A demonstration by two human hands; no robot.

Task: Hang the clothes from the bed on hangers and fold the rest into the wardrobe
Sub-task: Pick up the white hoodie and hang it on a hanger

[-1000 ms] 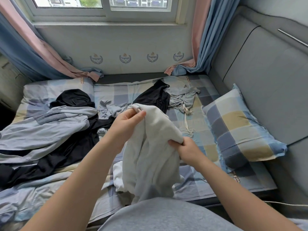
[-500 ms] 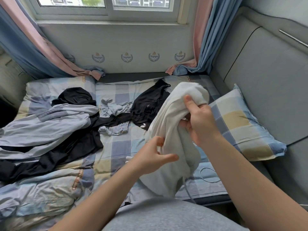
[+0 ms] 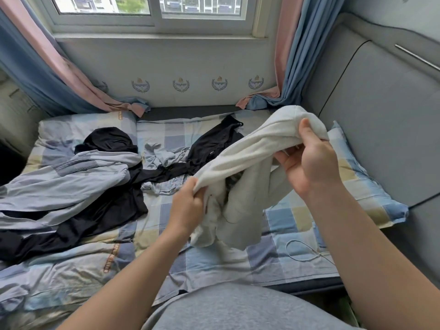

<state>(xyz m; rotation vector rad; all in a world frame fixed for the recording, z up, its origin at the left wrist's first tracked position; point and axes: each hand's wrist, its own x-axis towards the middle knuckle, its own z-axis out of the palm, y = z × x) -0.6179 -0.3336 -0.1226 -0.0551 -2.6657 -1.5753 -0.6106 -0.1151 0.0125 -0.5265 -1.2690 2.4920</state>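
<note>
Left hand (image 3: 188, 207) pinches the low end of the white garment (image 3: 250, 148), right hand (image 3: 309, 167) clutches the raised end. It's stretched above the bed (image 3: 209, 265), probably to sort out its shape.

Crests (image 3: 180, 85) on the wall show a script word, the bedsheet's orange strip (image 3: 108, 260) shows lettering, and neither is legible.
</note>
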